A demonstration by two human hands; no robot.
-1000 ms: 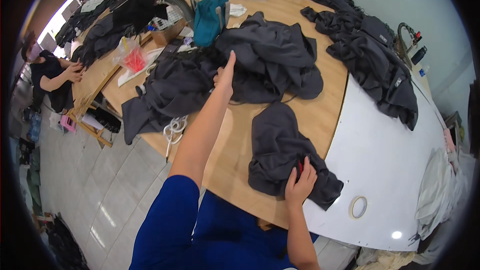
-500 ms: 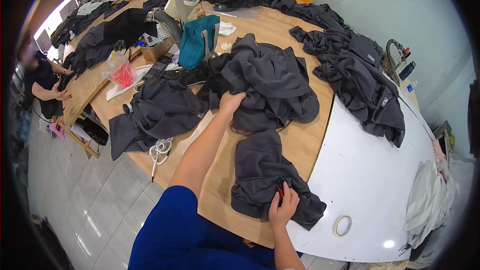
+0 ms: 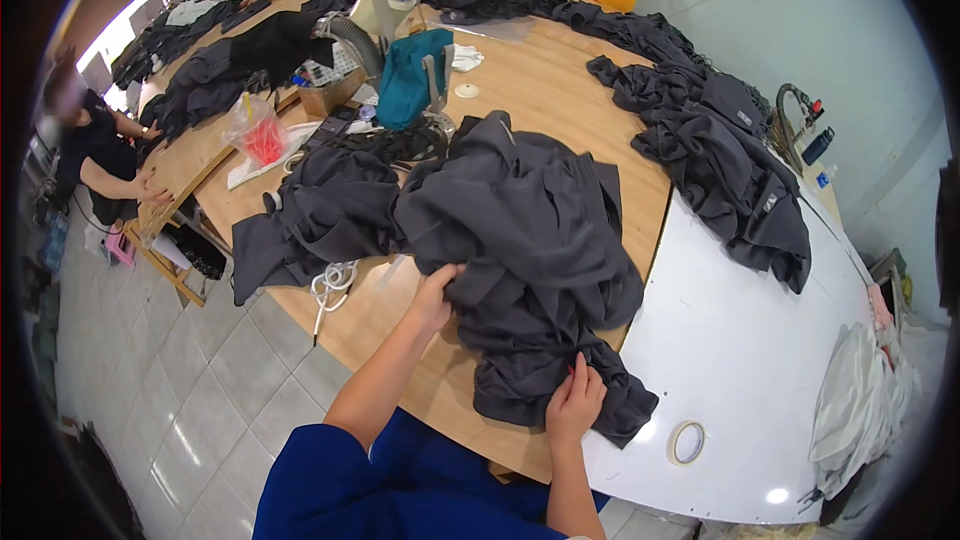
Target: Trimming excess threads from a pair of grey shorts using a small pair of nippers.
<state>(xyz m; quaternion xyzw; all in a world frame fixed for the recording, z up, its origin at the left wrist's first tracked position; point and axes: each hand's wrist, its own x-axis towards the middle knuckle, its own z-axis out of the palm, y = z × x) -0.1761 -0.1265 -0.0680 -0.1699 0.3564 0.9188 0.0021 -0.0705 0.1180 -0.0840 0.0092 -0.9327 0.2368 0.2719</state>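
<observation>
Wooden tabletop (image 3: 545, 80), dark cloth (image 3: 520, 200) against left hand (image 3: 436, 298)

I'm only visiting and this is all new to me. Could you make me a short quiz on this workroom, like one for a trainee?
1. True or false: the roll of tape lies on the white surface.
2. What does the person's left hand hold?
A. A white cord
B. Dark grey cloth
C. A teal bag
3. Where, in front of the person, does a small red thing show?

Key
1. True.
2. B.
3. At the fingertips of the person's right hand; too little of it shows to say what it is.
</observation>
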